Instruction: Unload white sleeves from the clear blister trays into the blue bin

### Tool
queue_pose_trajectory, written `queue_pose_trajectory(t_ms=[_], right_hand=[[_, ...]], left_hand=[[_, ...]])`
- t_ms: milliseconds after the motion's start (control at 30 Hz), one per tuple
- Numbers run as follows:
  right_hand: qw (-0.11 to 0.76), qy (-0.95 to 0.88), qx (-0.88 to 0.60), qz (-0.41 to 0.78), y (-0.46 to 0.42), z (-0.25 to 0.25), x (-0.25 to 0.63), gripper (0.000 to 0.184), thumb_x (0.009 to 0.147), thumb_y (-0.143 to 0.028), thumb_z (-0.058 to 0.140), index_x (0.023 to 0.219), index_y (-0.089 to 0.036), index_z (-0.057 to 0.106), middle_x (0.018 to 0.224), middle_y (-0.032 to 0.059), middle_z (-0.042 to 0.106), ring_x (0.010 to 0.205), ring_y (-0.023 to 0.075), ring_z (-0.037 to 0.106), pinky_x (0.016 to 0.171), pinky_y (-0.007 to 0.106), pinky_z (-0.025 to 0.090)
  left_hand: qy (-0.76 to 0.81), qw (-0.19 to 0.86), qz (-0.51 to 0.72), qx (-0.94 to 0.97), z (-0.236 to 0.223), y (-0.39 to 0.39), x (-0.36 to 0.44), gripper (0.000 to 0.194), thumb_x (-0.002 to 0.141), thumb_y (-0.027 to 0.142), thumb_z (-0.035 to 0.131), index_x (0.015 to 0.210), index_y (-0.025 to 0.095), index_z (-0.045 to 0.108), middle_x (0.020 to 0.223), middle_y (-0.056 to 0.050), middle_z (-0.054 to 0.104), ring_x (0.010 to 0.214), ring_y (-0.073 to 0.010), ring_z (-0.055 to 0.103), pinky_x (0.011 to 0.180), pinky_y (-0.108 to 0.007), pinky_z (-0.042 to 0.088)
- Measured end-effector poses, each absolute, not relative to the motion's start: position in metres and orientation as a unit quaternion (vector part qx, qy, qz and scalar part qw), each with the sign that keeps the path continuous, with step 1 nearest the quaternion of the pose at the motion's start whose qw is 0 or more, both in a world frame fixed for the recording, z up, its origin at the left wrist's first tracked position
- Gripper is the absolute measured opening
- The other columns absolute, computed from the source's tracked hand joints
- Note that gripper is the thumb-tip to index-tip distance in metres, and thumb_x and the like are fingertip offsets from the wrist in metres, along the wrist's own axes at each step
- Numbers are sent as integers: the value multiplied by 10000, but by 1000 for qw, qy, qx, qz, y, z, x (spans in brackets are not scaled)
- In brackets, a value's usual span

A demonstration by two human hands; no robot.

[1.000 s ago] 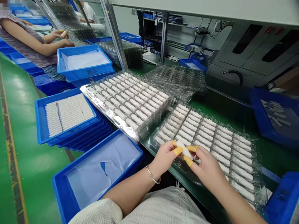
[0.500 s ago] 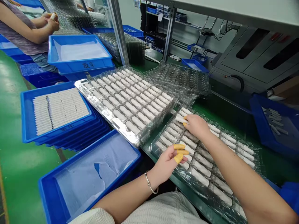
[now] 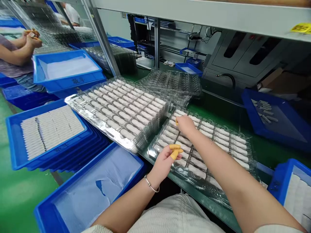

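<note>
A clear plastic blister tray [image 3: 245, 152] lies in front of me, its pockets filled with small white cylindrical parts [image 3: 220, 132]. My right hand [image 3: 186, 124], with yellow finger cots, reaches over the tray's far left corner, fingers curled down onto the white parts there; whether it grips one is hidden. My left hand [image 3: 167, 158], with yellow cots on its pinched fingertips and a bracelet at the wrist, hovers at the tray's near left edge with nothing visible in it.
A stack of filled blister trays [image 3: 116, 110] stands to the left, empty clear trays [image 3: 172, 81] behind. Blue bins surround: one lined with white sheet [image 3: 97, 184] near left, one with white parts [image 3: 46, 129], others right [image 3: 274, 118]. Another person's hands [image 3: 30, 35] work far left.
A second ago both hands held one white part together. My right hand then reached out to the tray's far left corner, and my left hand stayed low at the near edge.
</note>
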State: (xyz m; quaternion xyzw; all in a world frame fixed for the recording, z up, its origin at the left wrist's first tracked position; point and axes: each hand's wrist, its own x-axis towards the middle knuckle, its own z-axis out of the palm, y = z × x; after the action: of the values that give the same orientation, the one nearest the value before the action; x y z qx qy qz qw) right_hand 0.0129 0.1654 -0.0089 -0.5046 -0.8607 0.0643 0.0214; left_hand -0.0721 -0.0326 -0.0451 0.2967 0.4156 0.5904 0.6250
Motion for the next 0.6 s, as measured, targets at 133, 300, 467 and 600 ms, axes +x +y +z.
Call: queue_pose_trajectory(t_ms=[133, 300, 467, 600], right_hand=[[100, -863, -480, 121, 150, 5, 31, 156, 834, -129, 582, 882, -181, 721, 936, 89, 710, 988, 237, 591, 838, 309, 447], [177, -825, -505, 181, 88, 24, 125, 210, 928, -275, 521, 1036, -221, 693, 1087, 24, 700, 996, 159, 613, 807, 237, 484], [184, -653, -707, 199, -2, 20, 277, 199, 895, -342, 577, 1032, -261, 696, 1118, -13, 705, 1018, 150, 636, 832, 221, 494], [117, -475, -864, 121, -83, 24, 423, 291, 912, -278, 491, 1110, -162, 670, 1172, 104, 693, 1059, 234, 636, 869, 310, 493]], left_hand=[[440, 608, 590, 297, -50, -31, -74, 356, 769, 438, 751, 1025, 198, 692, 974, -64, 720, 831, -165, 674, 833, -327, 540], [489, 582, 576, 301, -51, -35, -74, 381, 680, 368, 814, 1008, 211, 701, 996, -39, 728, 865, -170, 688, 870, -315, 540], [532, 563, 545, 321, -38, -30, -69, 318, 692, 412, 802, 956, 258, 713, 928, 44, 747, 871, -163, 676, 997, -381, 502], [576, 552, 482, 363, -29, -29, -65, 160, 836, 433, 683, 981, 367, 695, 966, 167, 738, 978, -159, 655, 1103, -429, 424]])
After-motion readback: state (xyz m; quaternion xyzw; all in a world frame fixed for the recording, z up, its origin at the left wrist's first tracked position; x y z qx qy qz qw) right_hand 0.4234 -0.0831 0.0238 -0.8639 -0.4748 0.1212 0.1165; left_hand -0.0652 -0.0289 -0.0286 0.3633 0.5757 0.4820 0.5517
